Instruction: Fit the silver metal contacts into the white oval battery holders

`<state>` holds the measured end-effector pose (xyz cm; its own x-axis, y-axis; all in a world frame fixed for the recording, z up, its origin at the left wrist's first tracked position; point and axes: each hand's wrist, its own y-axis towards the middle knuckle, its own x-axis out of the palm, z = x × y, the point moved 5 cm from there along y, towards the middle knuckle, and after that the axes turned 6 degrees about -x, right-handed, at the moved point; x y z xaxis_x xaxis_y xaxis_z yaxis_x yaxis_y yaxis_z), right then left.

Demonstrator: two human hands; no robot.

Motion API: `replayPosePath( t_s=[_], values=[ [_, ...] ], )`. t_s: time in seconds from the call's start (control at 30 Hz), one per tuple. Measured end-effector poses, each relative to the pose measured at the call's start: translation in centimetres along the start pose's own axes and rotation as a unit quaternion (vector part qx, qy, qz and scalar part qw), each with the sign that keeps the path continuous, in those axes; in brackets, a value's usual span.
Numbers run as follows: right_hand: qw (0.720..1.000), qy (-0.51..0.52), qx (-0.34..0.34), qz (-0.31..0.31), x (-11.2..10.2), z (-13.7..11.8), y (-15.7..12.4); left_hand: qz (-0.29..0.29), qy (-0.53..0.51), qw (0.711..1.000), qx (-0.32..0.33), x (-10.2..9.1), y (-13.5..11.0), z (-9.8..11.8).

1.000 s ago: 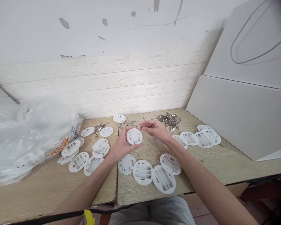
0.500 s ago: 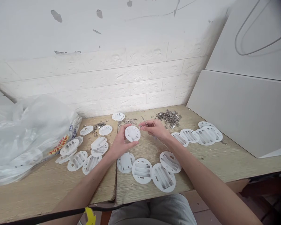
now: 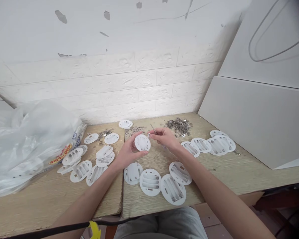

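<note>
A white plastic disc [image 3: 142,142], smooth and round with moulded recesses, sat in the left hand [image 3: 127,152], which was half curled, fingers along the far edge and thumb along the near one. The right hand [image 3: 165,136] pinched a small, shiny metal piece [image 3: 149,135] between thumb and forefinger beside the disc's right edge; whether they touched could not be told. A thin metal rod [image 3: 153,128] slanted up out of the same fingers. Both forearms reached forward and inward, so the hands nearly met. Compared with half a second earlier, the disc had come slightly closer to the right fingertips, while the right hand had hardly moved.

Nearer the body than the hands, slotted discs [image 3: 150,182] lay touching on the grained wooden tabletop [image 3: 239,172]. Right of the right hand, more overlapped in a row [image 3: 218,146]; just beyond it was a heap of metal bits [image 3: 179,126]. Left of the left hand lay further loose discs [image 3: 81,171], then a crinkled, translucent plastic bag [image 3: 40,132]. Beyond both hands rose a white, brick-textured wall [image 3: 119,83].
</note>
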<state>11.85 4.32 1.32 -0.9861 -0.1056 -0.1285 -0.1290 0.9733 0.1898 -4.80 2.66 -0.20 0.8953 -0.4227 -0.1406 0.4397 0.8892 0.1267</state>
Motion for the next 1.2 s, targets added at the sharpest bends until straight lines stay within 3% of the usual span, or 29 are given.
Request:
replayPosePath(
  t_s=[0.33, 0.8, 0.93, 1.03, 1.2],
  values=[
    [0.987, -0.076, -0.139, -0.02, 0.8, -0.5, 0.1, -0.007, -0.066, 0.996, -0.052, 0.1, 0.2, -0.3],
    [0.978, -0.113, -0.172, 0.011, 0.9, -1.2, -0.2, -0.029, -0.112, 0.99, -0.082, 0.4, -0.1, 0.3],
    [0.991, -0.02, -0.133, -0.004, 1.1, -1.1, -0.3, 0.027, -0.136, 0.986, -0.094, -0.1, 0.0, 0.1],
    [0.995, 0.036, -0.094, -0.027, 1.6, -1.2, -0.6, 0.095, -0.061, 0.99, -0.085, -1.0, -0.1, 0.0],
    [0.991, 0.004, -0.115, -0.065, 2.7, -2.1, -1.2, 0.137, 0.054, 0.989, 0.031, -1.6, -0.2, 1.2]
  ],
)
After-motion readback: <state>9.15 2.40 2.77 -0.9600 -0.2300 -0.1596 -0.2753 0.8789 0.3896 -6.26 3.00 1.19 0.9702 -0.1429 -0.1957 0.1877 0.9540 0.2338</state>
